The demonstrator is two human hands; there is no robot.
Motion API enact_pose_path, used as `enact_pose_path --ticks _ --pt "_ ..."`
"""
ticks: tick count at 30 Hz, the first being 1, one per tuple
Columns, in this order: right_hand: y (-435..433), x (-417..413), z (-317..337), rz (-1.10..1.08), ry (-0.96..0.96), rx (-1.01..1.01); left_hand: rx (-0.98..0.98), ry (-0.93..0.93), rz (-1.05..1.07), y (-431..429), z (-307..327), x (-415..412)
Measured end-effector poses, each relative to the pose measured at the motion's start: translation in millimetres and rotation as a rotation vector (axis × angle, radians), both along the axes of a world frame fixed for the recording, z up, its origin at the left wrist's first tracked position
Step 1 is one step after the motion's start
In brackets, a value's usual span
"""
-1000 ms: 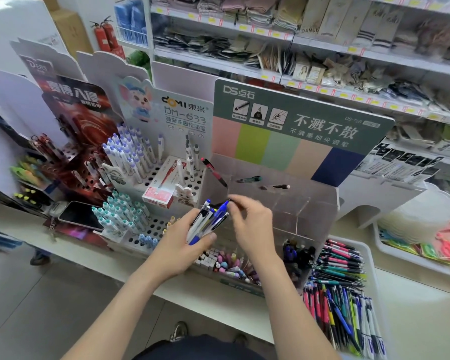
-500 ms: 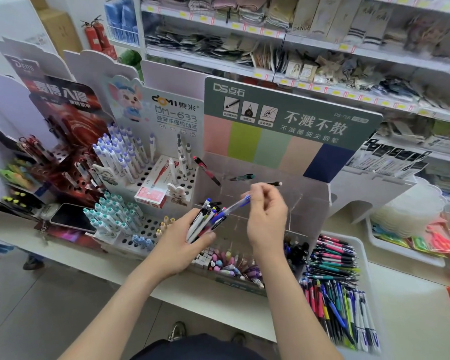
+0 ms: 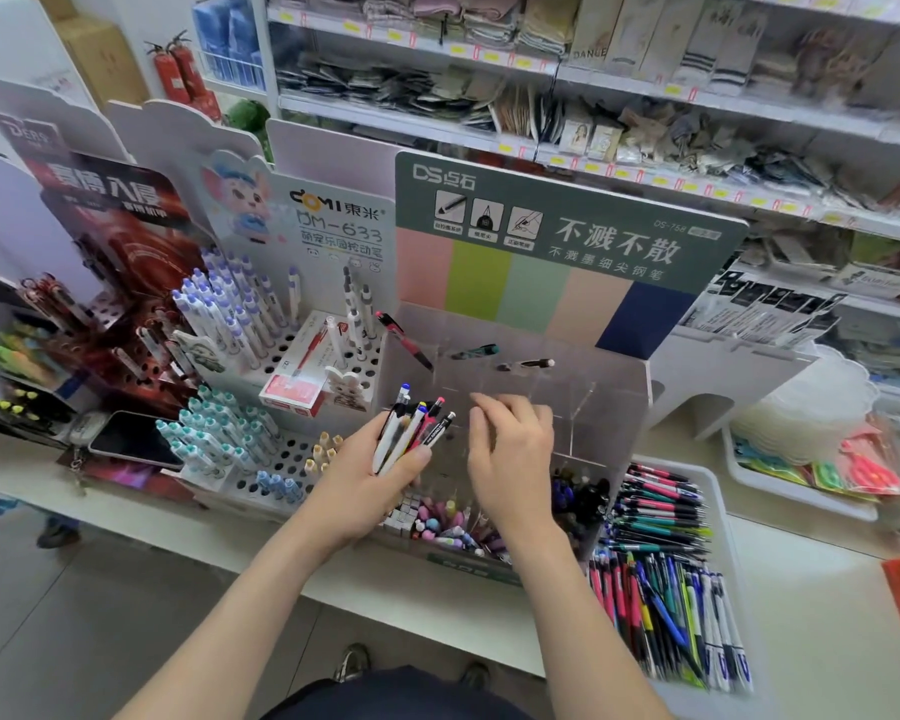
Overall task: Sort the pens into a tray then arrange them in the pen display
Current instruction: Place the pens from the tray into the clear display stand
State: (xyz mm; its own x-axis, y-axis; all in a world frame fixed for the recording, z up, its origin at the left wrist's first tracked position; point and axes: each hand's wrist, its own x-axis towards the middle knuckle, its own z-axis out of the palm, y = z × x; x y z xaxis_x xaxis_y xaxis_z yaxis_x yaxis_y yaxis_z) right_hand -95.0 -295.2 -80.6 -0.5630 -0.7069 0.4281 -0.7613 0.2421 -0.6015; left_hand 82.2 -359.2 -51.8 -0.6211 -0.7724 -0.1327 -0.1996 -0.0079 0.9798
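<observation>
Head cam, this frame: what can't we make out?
All in the head view.
The right hand: its curled fingers hide whether it pinches anything.
The pen bundle: lower ends are buried in the left hand, so the count is unclear.
The clear display: see-through dividers barely show, and the right forearm covers part of its lower pockets.
The tray: near end blurred, pen labels unreadable.

- The pen display [image 3: 609, 402] stands on the surface [image 3: 827, 589], shelves [image 3: 645, 90] behind it.
- The tray [image 3: 732, 574] lies just right of it, pens [image 3: 661, 517] inside.
- A holed stand [image 3: 281, 356] sits left of it, a phone [image 3: 131, 439] farther left.
- Before the display, the left hand [image 3: 359, 485] holds a pen bundle [image 3: 411, 433], the right hand [image 3: 510, 454] just right of it.
</observation>
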Motion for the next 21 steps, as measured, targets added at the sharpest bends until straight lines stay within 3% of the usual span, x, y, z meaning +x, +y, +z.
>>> enact_pose_path --ticks 3,5,9,16,21 --pt "4 4 25 0.1 -0.304 -0.106 0.058 0.029 -0.001 1 2 -3" --pt "3 7 37 0.187 -0.493 -0.065 0.076 0.048 -0.009 2 3 -4" --pt "5 8 41 0.194 -0.672 -0.006 0.086 0.05 -0.039 2 4 -6" --pt "-3 1 82 -0.081 -0.497 -0.412 0.066 0.05 0.052 0 5 -8" --pt "-41 -5 98 0.032 -0.187 -0.478 0.102 0.126 0.209 -8 2 -7"
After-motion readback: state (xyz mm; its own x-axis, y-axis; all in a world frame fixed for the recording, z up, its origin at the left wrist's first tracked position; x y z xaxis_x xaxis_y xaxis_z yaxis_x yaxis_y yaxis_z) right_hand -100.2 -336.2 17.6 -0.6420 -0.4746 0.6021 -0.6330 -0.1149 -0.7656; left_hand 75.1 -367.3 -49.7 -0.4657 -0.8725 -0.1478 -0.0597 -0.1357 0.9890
